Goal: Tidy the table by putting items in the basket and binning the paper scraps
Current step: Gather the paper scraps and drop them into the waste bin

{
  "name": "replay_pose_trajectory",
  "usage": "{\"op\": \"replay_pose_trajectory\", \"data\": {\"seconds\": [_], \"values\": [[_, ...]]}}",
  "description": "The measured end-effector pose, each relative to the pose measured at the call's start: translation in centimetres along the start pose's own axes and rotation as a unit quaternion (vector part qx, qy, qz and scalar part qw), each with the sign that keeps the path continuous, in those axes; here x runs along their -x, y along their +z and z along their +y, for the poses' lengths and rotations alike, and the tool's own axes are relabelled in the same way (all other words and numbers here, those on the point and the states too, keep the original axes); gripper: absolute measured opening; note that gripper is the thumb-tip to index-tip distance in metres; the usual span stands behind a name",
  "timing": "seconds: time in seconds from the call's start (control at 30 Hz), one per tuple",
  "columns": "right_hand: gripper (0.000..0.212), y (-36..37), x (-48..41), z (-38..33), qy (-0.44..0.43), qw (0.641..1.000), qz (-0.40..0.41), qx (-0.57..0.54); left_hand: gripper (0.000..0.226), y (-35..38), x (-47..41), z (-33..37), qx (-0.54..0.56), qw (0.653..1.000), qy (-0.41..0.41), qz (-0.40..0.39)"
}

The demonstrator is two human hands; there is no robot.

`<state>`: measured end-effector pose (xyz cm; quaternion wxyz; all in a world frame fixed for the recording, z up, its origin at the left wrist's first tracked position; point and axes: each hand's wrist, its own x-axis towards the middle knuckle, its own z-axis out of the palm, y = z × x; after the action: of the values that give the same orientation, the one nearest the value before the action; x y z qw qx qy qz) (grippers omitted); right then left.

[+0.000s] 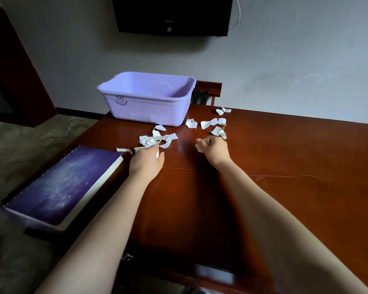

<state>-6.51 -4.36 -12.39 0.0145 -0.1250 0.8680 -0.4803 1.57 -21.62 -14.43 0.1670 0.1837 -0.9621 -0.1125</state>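
White paper scraps lie scattered on the brown table, one cluster in front of the lilac basket and another cluster to its right. My left hand has its fingers curled around scraps at the near edge of the left cluster. My right hand is curled into a fist with a white scrap showing at its fingers, just below the right cluster. The basket looks empty inside. A purple spiral notebook lies at the table's left edge, partly overhanging.
A dark chair back stands behind the table, right of the basket. A black screen hangs on the wall. The floor lies to the left. No bin is in view.
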Motion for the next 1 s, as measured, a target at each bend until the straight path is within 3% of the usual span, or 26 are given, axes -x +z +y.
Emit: {"op": "replay_pose_trajectory", "data": {"seconds": [0.07, 0.23, 0.37, 0.5, 0.77, 1.0], "values": [[0.033, -1.1, 0.9, 0.2, 0.013, 1.000, 0.001, -0.012, 0.026, -0.5, 0.3, 0.7, 0.082, 0.996, -0.036, 0.006], [0.032, -4.7, 3.6, 1.7, 0.014, 0.999, 0.026, -0.022, 0.043, -1.0, 1.4, 4.6, 0.231, 0.970, -0.073, 0.003], [0.039, -8.7, 6.2, 3.7, 0.020, 0.996, 0.077, -0.051, 0.044, -0.6, 3.3, 9.4, 0.361, 0.929, -0.081, -0.020], [0.031, -13.1, 9.2, 5.9, 0.040, 0.987, 0.140, -0.066, 0.040, 0.4, 5.2, 14.9, 0.459, 0.882, -0.065, -0.083], [0.029, -21.5, 16.2, 11.2, 0.078, 0.958, 0.273, -0.031, 0.036, 1.9, 11.1, 28.0, 0.514, 0.834, -0.008, -0.203], [0.032, -28.6, 23.0, 16.0, 0.121, 0.891, 0.435, -0.052, 0.041, 2.5, 17.8, 37.6, 0.560, 0.768, 0.063, -0.304]]}}
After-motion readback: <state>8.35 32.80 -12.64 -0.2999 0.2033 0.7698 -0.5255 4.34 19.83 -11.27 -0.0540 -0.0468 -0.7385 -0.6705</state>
